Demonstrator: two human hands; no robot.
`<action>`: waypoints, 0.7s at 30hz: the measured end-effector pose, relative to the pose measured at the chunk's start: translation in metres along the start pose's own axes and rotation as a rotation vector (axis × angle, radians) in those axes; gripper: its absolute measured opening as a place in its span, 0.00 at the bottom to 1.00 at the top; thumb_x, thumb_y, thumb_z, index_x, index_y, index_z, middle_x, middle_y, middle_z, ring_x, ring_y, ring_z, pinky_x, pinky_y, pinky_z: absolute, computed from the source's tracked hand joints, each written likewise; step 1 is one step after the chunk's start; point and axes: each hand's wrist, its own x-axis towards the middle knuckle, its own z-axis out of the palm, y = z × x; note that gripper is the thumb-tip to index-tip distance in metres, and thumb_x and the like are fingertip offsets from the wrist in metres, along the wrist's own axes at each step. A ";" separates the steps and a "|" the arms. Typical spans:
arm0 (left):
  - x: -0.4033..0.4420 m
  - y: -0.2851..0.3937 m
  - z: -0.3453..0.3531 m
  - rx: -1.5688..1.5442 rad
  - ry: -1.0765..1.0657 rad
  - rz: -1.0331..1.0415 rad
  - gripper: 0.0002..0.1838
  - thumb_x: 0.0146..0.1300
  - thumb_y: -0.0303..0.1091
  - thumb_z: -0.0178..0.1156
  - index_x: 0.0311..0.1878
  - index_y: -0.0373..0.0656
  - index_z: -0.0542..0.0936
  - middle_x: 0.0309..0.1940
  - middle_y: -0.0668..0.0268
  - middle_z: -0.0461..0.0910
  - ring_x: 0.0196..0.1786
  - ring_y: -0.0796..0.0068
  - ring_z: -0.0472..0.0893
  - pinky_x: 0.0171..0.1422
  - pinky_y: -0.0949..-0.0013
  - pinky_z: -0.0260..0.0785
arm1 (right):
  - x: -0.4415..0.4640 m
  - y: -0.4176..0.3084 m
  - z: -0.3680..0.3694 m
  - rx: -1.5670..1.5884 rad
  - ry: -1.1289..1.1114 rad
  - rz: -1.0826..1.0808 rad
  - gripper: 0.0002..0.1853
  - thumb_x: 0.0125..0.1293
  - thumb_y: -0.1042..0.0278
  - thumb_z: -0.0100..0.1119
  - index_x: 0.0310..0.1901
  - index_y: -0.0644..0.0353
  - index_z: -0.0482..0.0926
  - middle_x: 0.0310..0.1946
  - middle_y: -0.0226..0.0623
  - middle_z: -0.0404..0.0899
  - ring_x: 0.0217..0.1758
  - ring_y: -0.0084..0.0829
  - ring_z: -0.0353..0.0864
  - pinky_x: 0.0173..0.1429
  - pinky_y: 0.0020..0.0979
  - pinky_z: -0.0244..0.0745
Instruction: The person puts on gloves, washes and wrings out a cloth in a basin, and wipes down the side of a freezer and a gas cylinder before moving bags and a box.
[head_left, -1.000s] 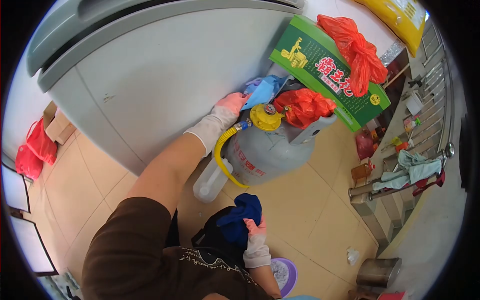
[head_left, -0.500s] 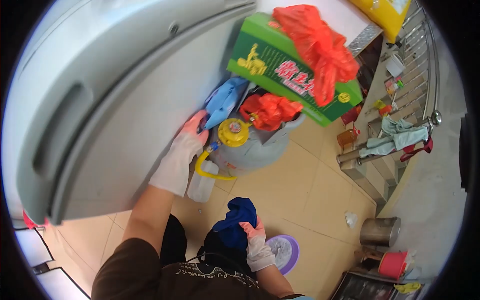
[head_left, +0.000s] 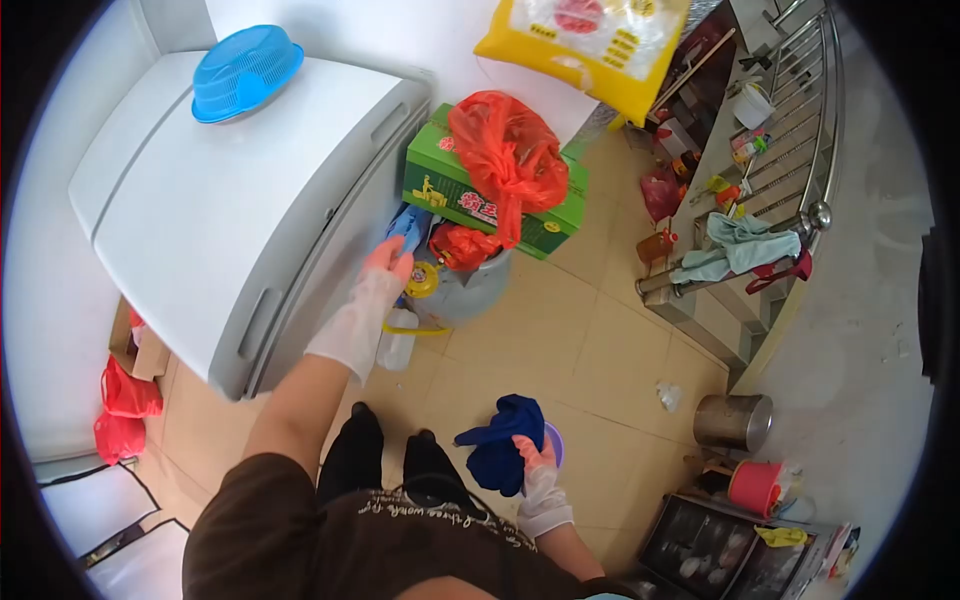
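My left hand [head_left: 372, 290], in a white and pink rubber glove, reaches to the blue bag [head_left: 409, 227] wedged between the fridge and the gas cylinder [head_left: 465, 290]. Its fingers are bent against the bag's lower edge; whether they grip it is hard to see. The yellow regulator [head_left: 423, 280] is just right of the fingertips. In my right hand [head_left: 537, 465], gloved alike, a dark blue cloth [head_left: 498, 445] hangs bunched above the purple basin [head_left: 553, 444]. A red plastic bag [head_left: 464, 246] lies on the cylinder's top.
The white fridge [head_left: 215, 200] stands at the left with a blue basket [head_left: 246, 73] on top. Behind the cylinder are a green box [head_left: 545, 235] and a yellow sack [head_left: 590, 50]. A stair railing [head_left: 815, 140] and a metal pot [head_left: 733, 421] are at the right.
The view has risen and pulled back, showing the fridge top and my legs. My left hand remains by the blue bag. My right hand has shifted the cloth outward, over the basin's edge.
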 end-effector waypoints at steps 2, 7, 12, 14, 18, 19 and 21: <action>0.002 0.041 -0.004 -0.049 -0.020 -0.011 0.27 0.62 0.42 0.62 0.62 0.40 0.74 0.54 0.53 0.80 0.52 0.63 0.82 0.58 0.65 0.72 | -0.008 -0.019 -0.020 -0.006 0.008 -0.044 0.14 0.61 0.72 0.67 0.48 0.62 0.78 0.36 0.29 0.82 0.36 0.20 0.78 0.42 0.23 0.74; -0.011 0.127 -0.006 -0.004 -0.041 -0.043 0.34 0.59 0.48 0.66 0.64 0.38 0.72 0.56 0.54 0.78 0.53 0.63 0.81 0.58 0.65 0.72 | -0.016 -0.073 -0.053 -0.021 0.102 -0.085 0.15 0.62 0.68 0.66 0.47 0.66 0.77 0.35 0.32 0.82 0.36 0.23 0.80 0.41 0.22 0.74; -0.022 0.220 0.012 -0.109 -0.154 -0.130 0.55 0.44 0.49 0.76 0.72 0.40 0.56 0.62 0.52 0.70 0.60 0.61 0.76 0.64 0.64 0.69 | -0.011 -0.109 -0.061 0.158 0.115 -0.117 0.17 0.64 0.70 0.64 0.52 0.67 0.75 0.41 0.41 0.83 0.42 0.35 0.84 0.46 0.36 0.82; 0.006 0.201 0.046 0.078 -0.039 0.017 0.59 0.40 0.48 0.78 0.72 0.41 0.54 0.66 0.51 0.65 0.64 0.59 0.71 0.67 0.63 0.67 | -0.009 -0.125 -0.052 0.231 0.097 -0.124 0.19 0.64 0.69 0.63 0.54 0.67 0.74 0.44 0.43 0.83 0.44 0.39 0.85 0.48 0.39 0.84; 0.045 0.211 0.081 0.238 0.021 0.120 0.65 0.32 0.49 0.81 0.74 0.46 0.52 0.73 0.51 0.49 0.70 0.51 0.62 0.72 0.61 0.61 | -0.007 -0.130 -0.044 0.220 0.164 -0.153 0.20 0.65 0.66 0.63 0.55 0.66 0.73 0.46 0.43 0.82 0.44 0.37 0.84 0.48 0.37 0.83; 0.052 0.211 0.090 0.329 0.042 0.091 0.65 0.32 0.50 0.80 0.74 0.47 0.53 0.73 0.52 0.49 0.69 0.50 0.63 0.72 0.61 0.62 | -0.004 -0.125 -0.049 0.192 0.206 -0.140 0.20 0.65 0.65 0.63 0.55 0.66 0.73 0.46 0.42 0.82 0.44 0.36 0.84 0.48 0.36 0.83; 0.059 0.234 0.092 0.444 -0.045 -0.021 0.65 0.33 0.50 0.80 0.75 0.49 0.52 0.75 0.53 0.45 0.71 0.51 0.60 0.73 0.60 0.60 | 0.007 -0.105 -0.065 0.158 0.256 -0.176 0.21 0.65 0.64 0.64 0.55 0.66 0.73 0.46 0.42 0.82 0.43 0.33 0.83 0.48 0.33 0.81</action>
